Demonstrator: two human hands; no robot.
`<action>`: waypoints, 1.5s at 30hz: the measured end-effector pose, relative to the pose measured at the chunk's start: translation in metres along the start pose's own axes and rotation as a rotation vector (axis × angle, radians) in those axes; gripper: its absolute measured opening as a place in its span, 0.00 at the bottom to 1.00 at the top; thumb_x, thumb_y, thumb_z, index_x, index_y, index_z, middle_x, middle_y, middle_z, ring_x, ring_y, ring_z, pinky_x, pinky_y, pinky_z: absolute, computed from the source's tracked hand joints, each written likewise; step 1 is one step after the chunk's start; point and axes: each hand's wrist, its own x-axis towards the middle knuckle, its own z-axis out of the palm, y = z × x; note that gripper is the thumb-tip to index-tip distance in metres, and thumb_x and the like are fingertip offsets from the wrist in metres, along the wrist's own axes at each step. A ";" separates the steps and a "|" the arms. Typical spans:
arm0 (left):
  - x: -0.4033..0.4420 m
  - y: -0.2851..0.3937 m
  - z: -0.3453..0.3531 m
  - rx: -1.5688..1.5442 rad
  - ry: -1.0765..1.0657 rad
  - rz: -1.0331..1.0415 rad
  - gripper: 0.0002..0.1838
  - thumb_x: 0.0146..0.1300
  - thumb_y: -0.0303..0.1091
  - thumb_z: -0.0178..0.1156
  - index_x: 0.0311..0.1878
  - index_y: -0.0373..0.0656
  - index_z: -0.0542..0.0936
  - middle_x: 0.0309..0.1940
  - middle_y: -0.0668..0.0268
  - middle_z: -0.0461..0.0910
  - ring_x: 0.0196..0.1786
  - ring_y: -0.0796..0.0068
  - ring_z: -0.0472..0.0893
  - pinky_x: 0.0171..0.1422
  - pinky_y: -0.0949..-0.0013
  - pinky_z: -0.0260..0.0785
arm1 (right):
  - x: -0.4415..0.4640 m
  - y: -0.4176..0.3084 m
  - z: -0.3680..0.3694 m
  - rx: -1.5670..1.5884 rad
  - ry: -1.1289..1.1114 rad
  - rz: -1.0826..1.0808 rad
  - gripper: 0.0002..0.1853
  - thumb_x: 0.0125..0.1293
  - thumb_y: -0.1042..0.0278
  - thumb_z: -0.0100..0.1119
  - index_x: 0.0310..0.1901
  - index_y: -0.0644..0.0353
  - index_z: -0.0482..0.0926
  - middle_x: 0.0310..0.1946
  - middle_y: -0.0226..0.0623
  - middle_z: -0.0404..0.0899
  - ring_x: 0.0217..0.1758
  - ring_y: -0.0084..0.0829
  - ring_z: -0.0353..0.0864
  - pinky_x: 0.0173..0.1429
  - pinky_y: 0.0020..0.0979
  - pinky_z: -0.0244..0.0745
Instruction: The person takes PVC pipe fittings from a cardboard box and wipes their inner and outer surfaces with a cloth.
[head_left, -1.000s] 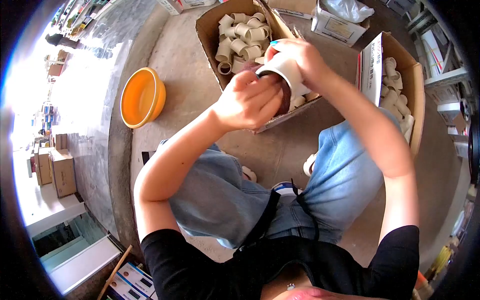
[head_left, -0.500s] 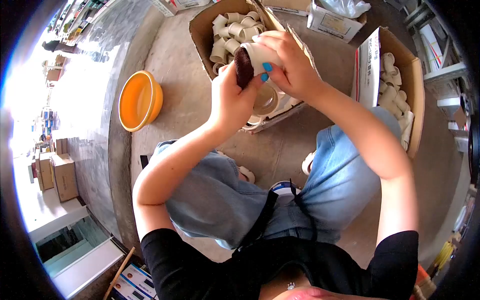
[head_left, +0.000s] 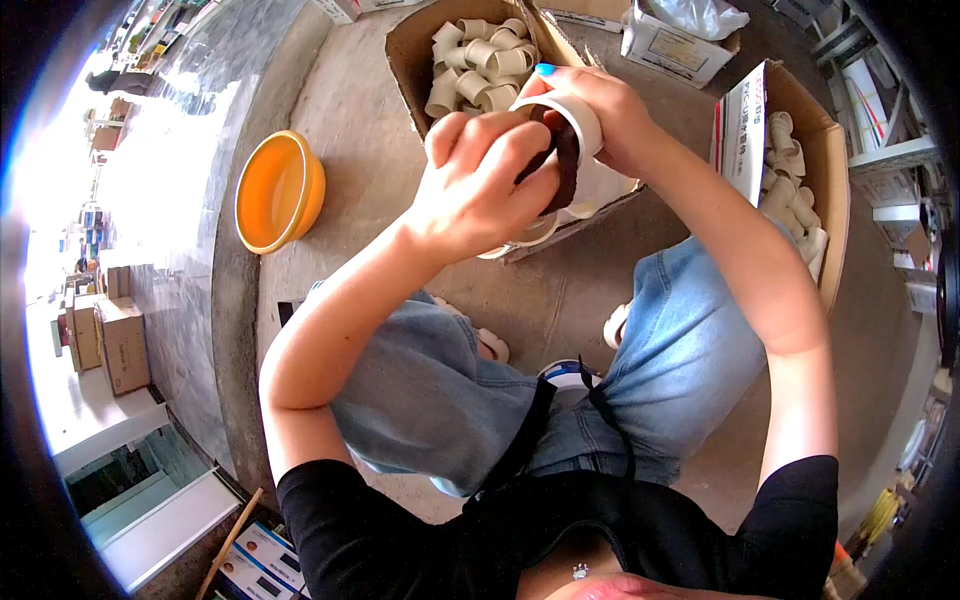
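An orange round plastic basin (head_left: pixel 272 195) lies left of an open brown rectangular cardboard box (head_left: pixel 405 68) holding cream tubular plastic fittings (head_left: pixel 485 62) at upper centre; another white-and-brown rectangular cardboard box (head_left: pixel 737 145) stands at right.

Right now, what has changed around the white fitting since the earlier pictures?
Since the picture just before, the white fitting has turned to show its open end, and the left hand has moved over that opening with the dark cloth. The right hand kept its hold. The orange basin stayed put.
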 end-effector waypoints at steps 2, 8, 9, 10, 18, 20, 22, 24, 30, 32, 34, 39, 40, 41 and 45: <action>0.002 -0.002 -0.002 -0.058 -0.043 -0.008 0.09 0.41 0.32 0.58 0.27 0.40 0.75 0.43 0.63 0.75 0.39 0.72 0.76 0.50 0.66 0.57 | 0.000 0.004 0.000 0.115 0.025 -0.004 0.16 0.63 0.58 0.45 0.36 0.62 0.78 0.31 0.36 0.78 0.32 0.25 0.77 0.35 0.27 0.72; -0.009 -0.003 0.005 -0.379 -0.071 -0.182 0.10 0.46 0.27 0.59 0.35 0.42 0.74 0.39 0.63 0.78 0.38 0.68 0.76 0.56 0.63 0.54 | -0.004 0.003 0.006 0.122 0.003 0.023 0.19 0.67 0.57 0.38 0.37 0.64 0.75 0.30 0.34 0.76 0.31 0.20 0.74 0.38 0.22 0.69; -0.007 -0.001 0.000 -0.339 -0.194 -0.275 0.12 0.48 0.27 0.59 0.38 0.44 0.75 0.36 0.67 0.79 0.40 0.71 0.77 0.56 0.63 0.53 | -0.003 0.003 0.008 0.137 0.014 0.025 0.20 0.67 0.57 0.37 0.36 0.64 0.75 0.29 0.34 0.75 0.30 0.20 0.73 0.37 0.22 0.68; -0.004 -0.001 -0.001 -0.293 -0.157 -0.209 0.12 0.48 0.27 0.60 0.39 0.45 0.75 0.35 0.68 0.79 0.41 0.73 0.78 0.56 0.62 0.53 | -0.003 0.004 0.008 0.145 0.015 0.029 0.20 0.67 0.57 0.37 0.36 0.65 0.75 0.29 0.34 0.75 0.30 0.20 0.73 0.37 0.22 0.68; -0.002 0.000 -0.001 -0.092 -0.063 0.043 0.13 0.47 0.29 0.62 0.39 0.45 0.76 0.35 0.71 0.80 0.41 0.79 0.79 0.59 0.58 0.53 | 0.000 0.000 0.001 0.028 -0.134 0.120 0.19 0.66 0.57 0.40 0.34 0.65 0.75 0.27 0.34 0.75 0.30 0.23 0.73 0.39 0.24 0.69; -0.006 0.001 0.002 -0.070 -0.054 0.085 0.13 0.47 0.29 0.62 0.38 0.44 0.76 0.34 0.70 0.80 0.39 0.79 0.80 0.59 0.59 0.56 | 0.000 0.000 -0.002 0.066 -0.148 0.234 0.18 0.66 0.58 0.41 0.34 0.64 0.75 0.27 0.33 0.75 0.30 0.21 0.73 0.39 0.23 0.68; -0.007 -0.001 0.002 -0.111 -0.023 0.041 0.12 0.45 0.27 0.61 0.37 0.42 0.76 0.29 0.68 0.80 0.35 0.76 0.80 0.58 0.59 0.58 | -0.004 -0.013 0.010 0.034 -0.053 0.269 0.16 0.66 0.58 0.42 0.34 0.63 0.75 0.28 0.32 0.75 0.30 0.21 0.73 0.38 0.22 0.67; -0.006 -0.007 0.000 -0.169 -0.020 -0.037 0.13 0.44 0.26 0.60 0.37 0.42 0.75 0.28 0.67 0.79 0.33 0.74 0.80 0.57 0.58 0.59 | -0.006 -0.013 0.016 -0.413 0.116 -0.266 0.13 0.65 0.61 0.44 0.37 0.62 0.74 0.31 0.36 0.77 0.34 0.28 0.76 0.41 0.27 0.70; -0.001 0.005 0.005 -0.282 0.049 -0.237 0.19 0.39 0.24 0.62 0.40 0.41 0.74 0.25 0.65 0.77 0.30 0.67 0.78 0.56 0.57 0.58 | -0.018 -0.009 0.021 -1.027 0.216 -1.038 0.08 0.61 0.70 0.47 0.39 0.62 0.72 0.33 0.43 0.76 0.36 0.44 0.76 0.42 0.36 0.72; -0.004 0.008 0.009 -0.292 0.074 -0.268 0.19 0.40 0.24 0.63 0.40 0.40 0.74 0.25 0.64 0.77 0.30 0.67 0.78 0.57 0.56 0.58 | -0.017 -0.010 0.025 -0.965 0.270 -0.903 0.07 0.61 0.69 0.48 0.34 0.62 0.74 0.24 0.46 0.75 0.27 0.45 0.76 0.34 0.39 0.71; -0.009 0.010 0.014 -0.292 0.082 -0.301 0.19 0.42 0.26 0.65 0.41 0.40 0.73 0.26 0.63 0.77 0.31 0.66 0.78 0.58 0.56 0.57 | -0.019 -0.012 0.026 -0.957 0.322 -0.667 0.08 0.61 0.67 0.48 0.31 0.62 0.75 0.18 0.47 0.73 0.22 0.46 0.75 0.30 0.41 0.70; -0.014 0.000 0.014 -0.321 -0.032 -0.121 0.17 0.48 0.30 0.64 0.42 0.40 0.74 0.28 0.64 0.78 0.33 0.69 0.79 0.58 0.59 0.57 | -0.016 -0.013 0.018 -0.820 0.261 -0.476 0.17 0.61 0.60 0.49 0.23 0.65 0.76 0.18 0.48 0.75 0.20 0.41 0.74 0.28 0.37 0.67; -0.017 -0.005 0.014 -0.327 -0.057 -0.025 0.16 0.47 0.29 0.63 0.41 0.40 0.74 0.28 0.65 0.78 0.34 0.70 0.79 0.58 0.60 0.57 | -0.016 -0.014 0.015 -0.764 0.127 -0.369 0.17 0.61 0.60 0.49 0.24 0.65 0.76 0.17 0.46 0.75 0.20 0.37 0.74 0.28 0.35 0.67; -0.021 -0.010 0.014 -0.332 -0.083 0.071 0.15 0.47 0.29 0.62 0.41 0.40 0.75 0.29 0.66 0.78 0.34 0.71 0.79 0.58 0.60 0.57 | -0.015 -0.015 0.010 -0.702 -0.007 -0.263 0.17 0.61 0.59 0.49 0.24 0.66 0.77 0.16 0.43 0.75 0.20 0.33 0.74 0.28 0.34 0.67; -0.012 -0.005 0.015 -0.239 -0.081 0.392 0.13 0.47 0.29 0.56 0.39 0.39 0.77 0.31 0.66 0.78 0.39 0.71 0.79 0.51 0.64 0.62 | -0.005 -0.015 -0.005 -0.781 -0.377 0.040 0.19 0.65 0.57 0.47 0.31 0.68 0.77 0.23 0.32 0.75 0.28 0.19 0.70 0.35 0.25 0.67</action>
